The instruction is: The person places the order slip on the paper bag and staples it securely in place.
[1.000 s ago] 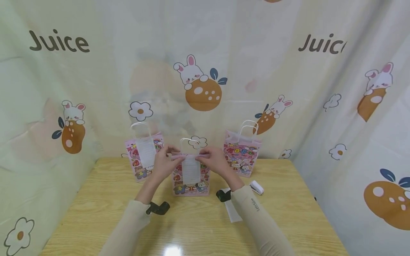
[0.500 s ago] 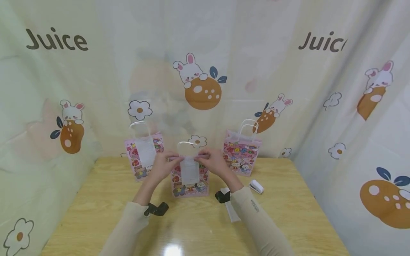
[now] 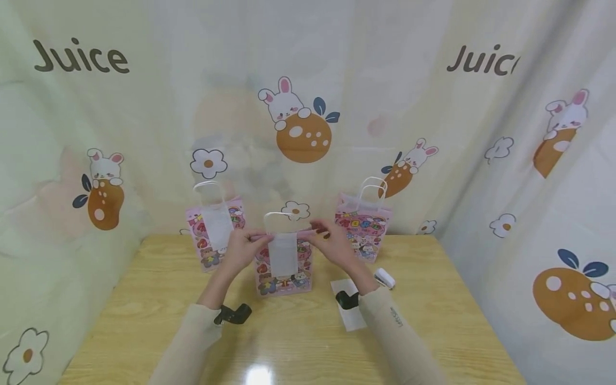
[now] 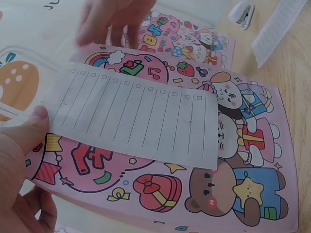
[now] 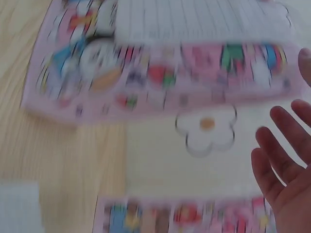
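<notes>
A pink cartoon paper gift bag [image 3: 266, 282] stands upright mid-table, its white twisted handle rising above the top. Over its front hangs a white lined paper slip [image 3: 284, 258] with small checkboxes, reaching up to the bag's top edge. My left hand [image 3: 243, 247] pinches that edge at the left; in the left wrist view its thumb [image 4: 38, 121] lies on the front and the fingers curl behind. Beside the top right corner is my right hand [image 3: 337, 246]. Its fingers [image 5: 277, 150] are spread and hold nothing in the right wrist view.
A second pink bag [image 3: 202, 254] with a white slip on its front stands at the back left. A third bag [image 3: 363, 224] stands at the back right. A white stapler [image 3: 385, 278] and another paper slip [image 3: 354, 321] lie near my right forearm.
My right hand has let go of the bag's top edge and moved slightly right, its fingers opening. My left hand keeps its pinch on the bag. More of the loose slip shows now.
</notes>
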`<move>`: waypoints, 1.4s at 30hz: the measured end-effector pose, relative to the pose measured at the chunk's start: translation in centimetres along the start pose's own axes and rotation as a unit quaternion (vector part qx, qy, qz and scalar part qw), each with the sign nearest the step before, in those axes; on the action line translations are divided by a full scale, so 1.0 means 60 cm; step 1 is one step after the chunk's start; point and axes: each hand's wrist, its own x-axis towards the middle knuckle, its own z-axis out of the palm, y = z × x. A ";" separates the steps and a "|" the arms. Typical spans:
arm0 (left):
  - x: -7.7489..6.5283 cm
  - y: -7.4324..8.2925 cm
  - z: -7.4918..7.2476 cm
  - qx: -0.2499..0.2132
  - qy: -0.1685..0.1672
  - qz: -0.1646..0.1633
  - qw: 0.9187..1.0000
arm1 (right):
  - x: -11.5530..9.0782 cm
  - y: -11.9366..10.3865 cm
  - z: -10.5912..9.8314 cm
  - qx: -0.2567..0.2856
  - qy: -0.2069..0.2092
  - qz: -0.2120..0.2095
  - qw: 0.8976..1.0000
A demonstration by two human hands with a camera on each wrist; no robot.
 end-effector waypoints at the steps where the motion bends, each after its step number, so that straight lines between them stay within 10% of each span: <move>1: -0.001 -0.001 -0.001 0.001 0.001 -0.003 1.000 | -0.007 0.010 -0.010 -0.005 0.003 -0.003 1.000; 19: -0.008 -0.009 -0.005 -0.003 0.011 -0.008 1.000 | -0.147 0.219 -0.121 -0.102 0.045 0.144 0.983; 42: -0.008 0.001 0.001 -0.006 0.006 -0.029 1.000 | -0.205 0.280 -0.114 -0.132 0.059 0.263 0.954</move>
